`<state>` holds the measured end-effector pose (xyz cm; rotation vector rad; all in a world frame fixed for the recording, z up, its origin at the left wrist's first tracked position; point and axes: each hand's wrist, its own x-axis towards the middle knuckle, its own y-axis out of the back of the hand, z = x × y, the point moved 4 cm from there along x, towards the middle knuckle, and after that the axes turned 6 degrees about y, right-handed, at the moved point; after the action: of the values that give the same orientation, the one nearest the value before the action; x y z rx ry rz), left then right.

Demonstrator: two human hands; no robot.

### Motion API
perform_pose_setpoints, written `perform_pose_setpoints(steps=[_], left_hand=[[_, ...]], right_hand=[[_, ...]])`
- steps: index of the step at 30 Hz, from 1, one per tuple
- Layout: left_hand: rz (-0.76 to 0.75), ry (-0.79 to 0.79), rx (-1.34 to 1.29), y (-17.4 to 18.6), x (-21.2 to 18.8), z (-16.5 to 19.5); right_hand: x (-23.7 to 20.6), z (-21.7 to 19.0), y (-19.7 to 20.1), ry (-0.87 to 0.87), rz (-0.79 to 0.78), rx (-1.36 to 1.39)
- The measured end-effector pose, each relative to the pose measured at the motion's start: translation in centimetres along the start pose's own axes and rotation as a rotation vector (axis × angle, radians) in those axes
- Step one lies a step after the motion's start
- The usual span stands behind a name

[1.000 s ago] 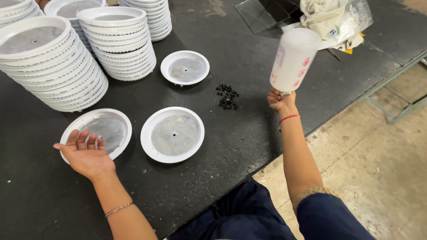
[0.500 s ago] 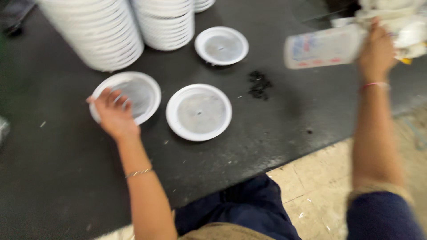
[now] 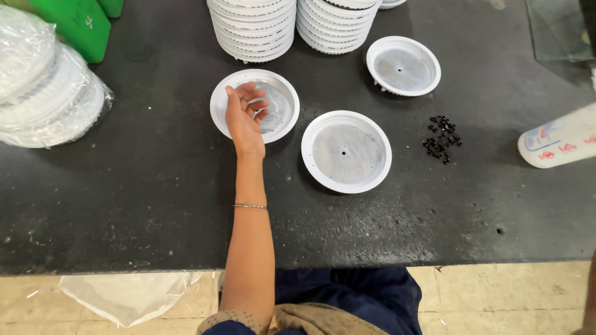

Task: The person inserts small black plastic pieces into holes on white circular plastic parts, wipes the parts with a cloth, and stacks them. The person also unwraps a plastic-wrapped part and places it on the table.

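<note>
While the left hand (image 3: 245,118) hovered with fingers loosely curled, holding nothing, over a white round dish (image 3: 254,105), the dark speckled table (image 3: 124,198) stood above a pale tiled floor (image 3: 496,298); the right hand was out of sight.

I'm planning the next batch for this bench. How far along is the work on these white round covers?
Done: nothing clearly finished; two tall stacks of covers wait at the back. In hand: three covers lie separately, and the left hand rests, fingers loosely curled, over the left cover. Left: the middle cover and far cover look untouched, the small black parts lie loose, and a white bottle lies at the right.
</note>
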<state>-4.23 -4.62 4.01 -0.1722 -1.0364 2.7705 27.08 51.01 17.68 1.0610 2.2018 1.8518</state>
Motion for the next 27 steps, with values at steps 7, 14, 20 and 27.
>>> perform_pose_setpoints(steps=[7,14,20,27], left_hand=[[-0.068,-0.088,0.103,-1.1,-0.7,0.3],[-0.102,-0.156,0.241,-2.6,-1.5,0.1],[-0.276,-0.218,0.46,-7.1,-4.1,-1.8],[-0.55,-0.329,1.349,-11.3,-13.1,-8.1]], right_hand=[[-5.1,-4.2,-5.8,-0.303,-0.247,1.195],[-14.7,-12.5,-11.7,-0.398,-0.553,1.375],[-16.0,-17.0,-10.0,-0.054,-0.335,0.86],[-17.3,-24.3,-8.2,0.255,-0.034,0.402]])
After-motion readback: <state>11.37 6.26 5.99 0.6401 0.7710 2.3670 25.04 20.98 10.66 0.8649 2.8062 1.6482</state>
